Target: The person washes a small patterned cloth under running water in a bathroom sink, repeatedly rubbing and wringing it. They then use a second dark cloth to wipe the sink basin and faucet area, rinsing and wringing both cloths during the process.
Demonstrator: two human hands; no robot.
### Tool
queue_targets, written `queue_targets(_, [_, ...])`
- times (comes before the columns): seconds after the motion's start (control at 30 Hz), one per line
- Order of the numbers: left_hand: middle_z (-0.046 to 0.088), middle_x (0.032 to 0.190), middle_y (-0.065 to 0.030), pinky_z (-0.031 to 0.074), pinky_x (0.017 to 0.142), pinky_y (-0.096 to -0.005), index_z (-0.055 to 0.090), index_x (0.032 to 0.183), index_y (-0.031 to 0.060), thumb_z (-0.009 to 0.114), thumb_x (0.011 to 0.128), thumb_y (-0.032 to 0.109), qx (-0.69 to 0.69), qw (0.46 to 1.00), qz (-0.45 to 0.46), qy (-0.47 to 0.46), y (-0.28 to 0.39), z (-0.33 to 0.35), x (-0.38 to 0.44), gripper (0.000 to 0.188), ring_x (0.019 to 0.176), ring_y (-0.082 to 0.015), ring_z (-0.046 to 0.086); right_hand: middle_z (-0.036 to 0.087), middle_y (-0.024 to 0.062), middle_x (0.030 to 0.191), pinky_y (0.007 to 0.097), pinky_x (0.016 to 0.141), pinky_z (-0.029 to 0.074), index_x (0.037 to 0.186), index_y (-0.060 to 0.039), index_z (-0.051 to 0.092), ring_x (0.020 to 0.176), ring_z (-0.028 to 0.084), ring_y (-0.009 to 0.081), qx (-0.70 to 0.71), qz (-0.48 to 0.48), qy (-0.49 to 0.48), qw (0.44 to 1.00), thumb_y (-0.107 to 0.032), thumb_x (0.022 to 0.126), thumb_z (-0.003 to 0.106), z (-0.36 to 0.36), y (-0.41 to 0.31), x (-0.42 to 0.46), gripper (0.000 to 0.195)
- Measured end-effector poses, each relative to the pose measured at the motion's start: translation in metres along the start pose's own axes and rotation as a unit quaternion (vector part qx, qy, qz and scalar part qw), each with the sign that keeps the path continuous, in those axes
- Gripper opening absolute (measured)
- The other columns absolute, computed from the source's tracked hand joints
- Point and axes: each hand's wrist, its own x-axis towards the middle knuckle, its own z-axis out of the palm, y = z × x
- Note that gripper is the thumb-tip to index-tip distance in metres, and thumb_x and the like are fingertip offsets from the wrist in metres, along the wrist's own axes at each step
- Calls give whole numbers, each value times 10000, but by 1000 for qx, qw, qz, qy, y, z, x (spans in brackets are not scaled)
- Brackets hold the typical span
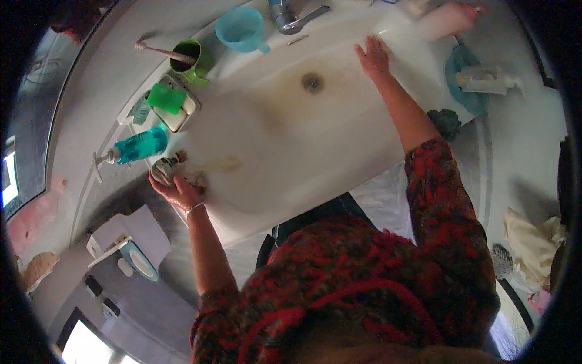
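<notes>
Before me is a white washbasin (282,182), with brownish stains around its drain (313,83) and on the left slope. On its left rim, my left hand (182,191) has its fingers around a small grey-white object (163,169), which is partly covered and too blurred to name. A small brown piece (182,156) shows beside that object. Close by lies a pump bottle of blue-green liquid (143,145). My right hand (375,59) rests on the basin's far right inner side, thumb apart from the fingers, with nothing seen in it.
A green bar of soap (167,98) lies on a soap dish (175,120). Beyond stand a green cup (193,61) with a toothbrush (154,51), a light blue plastic mug (241,29) and the tap (288,20). On the right are a clear pump bottle (486,80) and a dark scrubber (444,123).
</notes>
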Motion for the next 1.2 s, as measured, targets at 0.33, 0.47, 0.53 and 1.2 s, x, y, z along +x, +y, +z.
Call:
queue_targets(0.33, [468,1269,-168,369,1001,-381,358,1341,17,558,698,76,-23,1000,15,3,-18,-7,4,676,1161,-287,469,427,192,1347,557,996,325,1305,-17,418,1291,338,408,-16,-192,-57,980,-399,882,515,-23,-90,-93,578])
queue_targets(0.47, [490,1254,-171,378,992,-373,358,1342,26,545,697,90,16,1000,20,5,-6,-2,2,675,1136,-295,495,351,169,1424,487,1077,260,1357,-78,395,1323,318,335,238,-353,-132,895,-358,809,637,-34,-134,-134,661])
queue_targets(0.53, [510,1232,-176,382,989,-373,354,1347,29,537,701,105,45,999,27,12,-5,-4,1,675,1121,-301,510,338,119,1445,468,1104,218,1362,-90,395,1348,288,286,159,-516,-212,815,-350,787,665,-45,-189,-169,686])
queue_targets(1.2, [490,1251,-196,374,996,-408,353,1341,19,546,689,123,30,999,24,9,-15,-1,4,688,1142,-335,490,326,74,1455,528,1098,176,1370,-149,410,1336,279,285,49,-376,-134,915,-429,775,649,11,-233,-127,700])
